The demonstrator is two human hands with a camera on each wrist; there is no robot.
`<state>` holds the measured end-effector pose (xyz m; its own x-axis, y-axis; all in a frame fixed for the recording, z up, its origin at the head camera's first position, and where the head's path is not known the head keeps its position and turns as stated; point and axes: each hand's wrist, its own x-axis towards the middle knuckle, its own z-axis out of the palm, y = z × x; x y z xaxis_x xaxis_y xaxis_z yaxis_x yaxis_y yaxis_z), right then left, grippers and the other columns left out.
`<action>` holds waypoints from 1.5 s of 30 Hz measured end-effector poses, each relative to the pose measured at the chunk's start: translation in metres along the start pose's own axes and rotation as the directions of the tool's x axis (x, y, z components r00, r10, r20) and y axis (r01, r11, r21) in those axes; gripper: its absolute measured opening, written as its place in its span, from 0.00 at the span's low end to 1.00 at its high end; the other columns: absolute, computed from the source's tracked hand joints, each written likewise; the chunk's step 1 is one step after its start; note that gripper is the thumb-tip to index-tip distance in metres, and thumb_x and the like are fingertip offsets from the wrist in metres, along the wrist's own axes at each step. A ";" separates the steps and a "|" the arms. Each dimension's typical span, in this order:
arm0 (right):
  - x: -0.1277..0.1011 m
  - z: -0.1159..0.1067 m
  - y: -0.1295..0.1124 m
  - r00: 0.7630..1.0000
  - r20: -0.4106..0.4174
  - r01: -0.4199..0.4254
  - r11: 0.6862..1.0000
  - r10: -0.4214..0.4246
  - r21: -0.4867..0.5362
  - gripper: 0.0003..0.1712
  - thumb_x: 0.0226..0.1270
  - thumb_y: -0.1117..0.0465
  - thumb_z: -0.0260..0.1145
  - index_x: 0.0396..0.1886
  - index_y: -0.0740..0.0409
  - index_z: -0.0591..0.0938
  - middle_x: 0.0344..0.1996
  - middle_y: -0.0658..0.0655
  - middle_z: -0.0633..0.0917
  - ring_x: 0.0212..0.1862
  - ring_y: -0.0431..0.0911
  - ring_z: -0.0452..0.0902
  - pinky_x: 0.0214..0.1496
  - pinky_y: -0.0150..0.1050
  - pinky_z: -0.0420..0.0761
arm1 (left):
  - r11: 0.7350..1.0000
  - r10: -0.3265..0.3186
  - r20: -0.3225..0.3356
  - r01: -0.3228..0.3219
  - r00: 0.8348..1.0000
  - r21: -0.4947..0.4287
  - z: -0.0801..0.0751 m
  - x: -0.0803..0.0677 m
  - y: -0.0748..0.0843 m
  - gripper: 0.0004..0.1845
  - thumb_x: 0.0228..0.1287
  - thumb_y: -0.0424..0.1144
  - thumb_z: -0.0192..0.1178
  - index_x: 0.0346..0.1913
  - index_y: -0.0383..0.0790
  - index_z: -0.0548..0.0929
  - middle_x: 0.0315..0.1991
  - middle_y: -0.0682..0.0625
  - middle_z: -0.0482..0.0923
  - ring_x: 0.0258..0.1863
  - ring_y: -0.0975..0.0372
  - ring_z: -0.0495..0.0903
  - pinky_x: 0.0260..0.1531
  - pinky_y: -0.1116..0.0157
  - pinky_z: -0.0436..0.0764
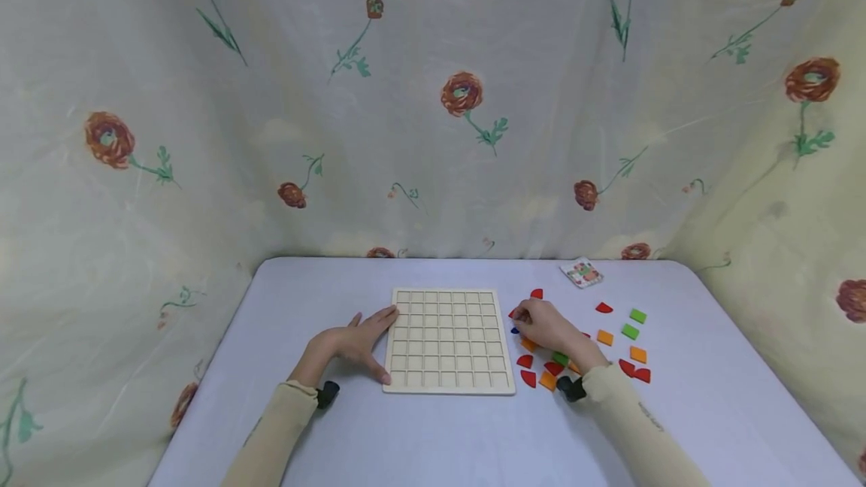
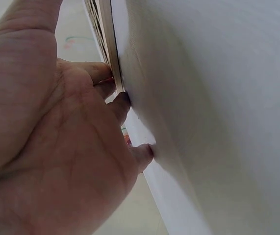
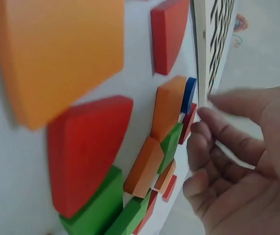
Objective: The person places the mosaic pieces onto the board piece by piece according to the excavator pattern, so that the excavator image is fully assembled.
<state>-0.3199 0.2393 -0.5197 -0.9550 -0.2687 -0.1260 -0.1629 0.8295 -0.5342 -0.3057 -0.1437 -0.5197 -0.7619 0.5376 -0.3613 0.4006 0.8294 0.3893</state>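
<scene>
Left hand: the left hand [image 1: 355,343] lies flat on the surface beside the wooden grid board [image 1: 449,341], fingers [image 2: 121,104] straight and a little spread, their tips against the board's left edge. I'd judge it is there to keep the board from sliding.

Right hand: the right hand [image 1: 546,326] rests just off the board's right edge, over the scattered tiles. Its fingers [image 3: 213,147] are curled, the tips close by a small red piece [image 1: 513,313]; I cannot tell for sure whether they pinch it.

Board: empty square cells, lying flat in the middle of the surface, between the two hands.

Tiles: red quarter-round pieces [image 1: 528,377], orange squares [image 1: 605,337] and green squares [image 1: 638,316] lie loose to the right of the board, with a blue piece [image 3: 189,95] close to the board's edge. All sit within easy reach of the right hand.

Card: a small patterned card [image 1: 582,273] lies at the far right, apart from the tiles.

Surface: pale lilac-white table [image 1: 419,434] with rounded corners.

Room: a cream floral curtain [image 1: 433,96] hangs around three sides.
</scene>
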 end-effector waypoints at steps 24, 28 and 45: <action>-0.005 0.006 0.003 0.998 -0.022 -0.050 0.999 0.050 0.004 0.12 0.61 0.61 0.70 0.43 0.61 0.82 0.34 0.53 0.83 0.34 0.44 0.74 0.40 0.36 0.81 | 0.999 -0.027 -0.025 0.028 0.999 0.046 0.004 0.002 0.001 0.67 0.42 0.66 0.72 0.77 0.41 0.44 0.79 0.48 0.38 0.78 0.53 0.41 0.73 0.41 0.39; -0.003 0.004 0.002 0.999 -0.032 -0.032 0.999 0.033 0.013 0.13 0.60 0.61 0.70 0.43 0.61 0.82 0.35 0.54 0.83 0.34 0.45 0.74 0.40 0.36 0.81 | 0.999 -0.022 -0.027 0.023 0.999 0.035 0.003 0.003 0.000 0.68 0.41 0.66 0.72 0.78 0.42 0.43 0.79 0.49 0.37 0.78 0.54 0.40 0.73 0.41 0.38; 0.025 0.018 -0.027 1.000 -0.010 -0.008 0.997 0.009 0.076 0.11 0.61 0.63 0.69 0.43 0.57 0.84 0.37 0.52 0.82 0.38 0.45 0.73 0.43 0.36 0.79 | 1.000 -0.009 -0.020 0.009 1.000 0.007 0.001 0.004 -0.004 0.67 0.41 0.66 0.72 0.78 0.41 0.43 0.79 0.49 0.37 0.78 0.54 0.38 0.72 0.40 0.38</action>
<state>-0.3349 0.2012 -0.5228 -0.9588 -0.2562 -0.1225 -0.1355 0.7919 -0.5955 -0.3092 -0.1446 -0.5234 -0.7752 0.5273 -0.3479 0.3973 0.8351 0.3805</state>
